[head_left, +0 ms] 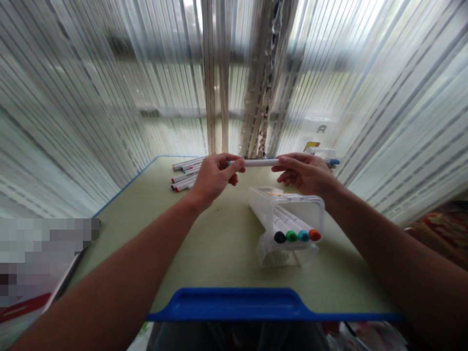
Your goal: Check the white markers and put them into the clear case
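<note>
A white marker [261, 163] is held level above the far part of the table, one end in each hand. My left hand [218, 176] pinches its left end, where a bit of teal shows. My right hand [303, 170] grips the other end between thumb and fingers. Nearer to me, a clear plastic marker case [262, 197] lies on its side, its open end towards me. Inside it rest several white markers [288, 222] with black, green, blue and orange ends. Beyond my left hand lies a loose pile of white markers [185, 176], partly hidden by that hand.
The pale green table [208, 258] has a blue rim with a blue tray groove [236, 303] at its front edge. Behind my right hand stands another clear container [320, 151], partly hidden. String curtains [153, 78] hang along the far side.
</note>
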Demonstrator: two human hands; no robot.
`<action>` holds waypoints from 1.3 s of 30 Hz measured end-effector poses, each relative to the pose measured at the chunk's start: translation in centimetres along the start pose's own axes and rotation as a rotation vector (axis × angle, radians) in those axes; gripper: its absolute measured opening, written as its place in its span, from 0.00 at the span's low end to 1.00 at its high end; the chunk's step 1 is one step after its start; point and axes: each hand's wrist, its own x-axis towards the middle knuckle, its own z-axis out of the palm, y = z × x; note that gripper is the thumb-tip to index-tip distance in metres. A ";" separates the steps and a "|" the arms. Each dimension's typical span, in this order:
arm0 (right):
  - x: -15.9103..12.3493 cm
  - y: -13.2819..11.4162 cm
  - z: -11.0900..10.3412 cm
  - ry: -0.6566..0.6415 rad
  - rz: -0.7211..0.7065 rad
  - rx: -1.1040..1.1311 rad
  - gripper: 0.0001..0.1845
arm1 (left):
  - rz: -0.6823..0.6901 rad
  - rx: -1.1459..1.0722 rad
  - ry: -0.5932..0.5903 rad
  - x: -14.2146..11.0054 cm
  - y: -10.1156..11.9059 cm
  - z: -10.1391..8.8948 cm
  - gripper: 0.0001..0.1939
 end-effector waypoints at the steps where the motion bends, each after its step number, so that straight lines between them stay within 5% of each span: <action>1: 0.0 -0.1 0.0 0.003 0.004 0.003 0.18 | -0.006 -0.011 -0.001 0.0 0.0 0.0 0.10; 11: -0.1 -0.6 0.2 0.028 0.029 0.027 0.05 | -0.085 -0.108 0.019 0.2 0.1 0.1 0.06; 39: 0.0 -1.1 0.1 0.062 0.109 0.093 0.13 | -0.142 -0.244 0.042 0.1 0.8 0.2 0.12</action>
